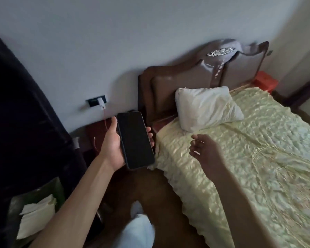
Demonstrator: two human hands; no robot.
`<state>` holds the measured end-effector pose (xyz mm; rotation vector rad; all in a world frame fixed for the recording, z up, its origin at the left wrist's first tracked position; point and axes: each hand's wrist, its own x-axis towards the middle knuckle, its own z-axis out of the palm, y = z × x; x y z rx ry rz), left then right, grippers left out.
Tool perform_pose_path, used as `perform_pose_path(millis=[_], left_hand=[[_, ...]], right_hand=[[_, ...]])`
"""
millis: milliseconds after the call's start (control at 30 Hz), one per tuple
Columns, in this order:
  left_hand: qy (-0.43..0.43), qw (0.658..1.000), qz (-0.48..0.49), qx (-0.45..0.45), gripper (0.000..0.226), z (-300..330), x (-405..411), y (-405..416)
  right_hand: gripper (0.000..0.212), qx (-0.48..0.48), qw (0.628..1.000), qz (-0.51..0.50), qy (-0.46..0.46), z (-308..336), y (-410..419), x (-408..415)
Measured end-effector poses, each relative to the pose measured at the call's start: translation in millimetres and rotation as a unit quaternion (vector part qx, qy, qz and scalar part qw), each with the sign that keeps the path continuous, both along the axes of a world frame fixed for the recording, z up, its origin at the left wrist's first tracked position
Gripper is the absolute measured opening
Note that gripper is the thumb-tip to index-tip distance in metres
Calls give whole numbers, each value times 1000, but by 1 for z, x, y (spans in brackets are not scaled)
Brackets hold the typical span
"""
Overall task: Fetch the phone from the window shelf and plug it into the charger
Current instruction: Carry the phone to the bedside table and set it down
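Two hands in view: our left hand (pixel 113 147) grips the phone (pixel 135 140), screen dark, just below the white charger (pixel 101 102) plugged into the wall socket (pixel 96 101). Our right hand (pixel 204 151) hangs empty, fingers loosely spread, right of the charger.

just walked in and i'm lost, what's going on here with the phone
A person stands beside a bed, holding a dark-screened phone in the left hand. The right hand is open and empty above the bedspread. A white charger sits in the wall socket ahead, its reddish cable hanging down to the nightstand. The phone is not plugged in yet.
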<state>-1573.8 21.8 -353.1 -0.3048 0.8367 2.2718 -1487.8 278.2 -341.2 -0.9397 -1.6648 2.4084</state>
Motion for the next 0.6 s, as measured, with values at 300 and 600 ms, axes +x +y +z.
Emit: perform_pose_path(millis=[300, 600], left_hand=[[-38, 988, 146, -12, 83, -38, -107, -59], [-104, 952, 287, -27, 86, -90, -146, -103]], right_hand=[[13, 29, 991, 111, -61, -28, -41, -172], [14, 82, 950, 279, -118, -65, -109, -275]])
